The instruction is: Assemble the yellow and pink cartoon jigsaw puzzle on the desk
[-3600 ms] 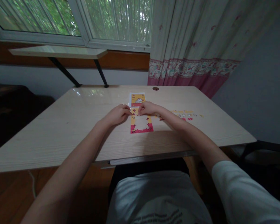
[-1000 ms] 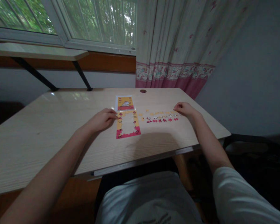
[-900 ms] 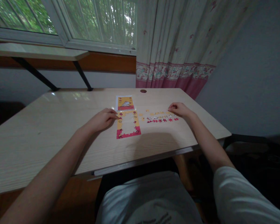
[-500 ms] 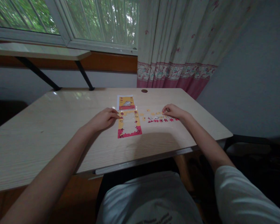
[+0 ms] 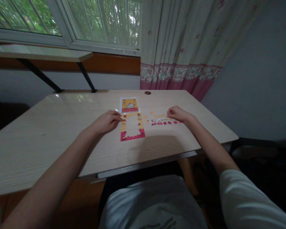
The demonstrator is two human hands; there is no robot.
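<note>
A jigsaw puzzle border (image 5: 132, 138), yellow above and red below, lies flat on the desk around a bare middle. My left hand (image 5: 108, 121) rests at its left edge, fingers reaching out with the tips touching it. Right behind the border is a picture card (image 5: 130, 105) with a white animal on yellow and red. To the right, loose puzzle pieces (image 5: 164, 123) in yellow, white and red lie spread in rough rows. Over their right end my right hand (image 5: 177, 113) is closed in a pinch; whatever is between its fingertips is too small to make out.
The pale wooden desk (image 5: 62, 133) has a round cable hole (image 5: 147, 93) near its back edge. A raised shelf (image 5: 43, 52) on black supports stands at the back left. A curtain (image 5: 178, 70) hangs behind the desk, beside the window.
My right hand has shifted very slightly right over the loose pieces, still pinched. My left hand stays at the border's left edge.
</note>
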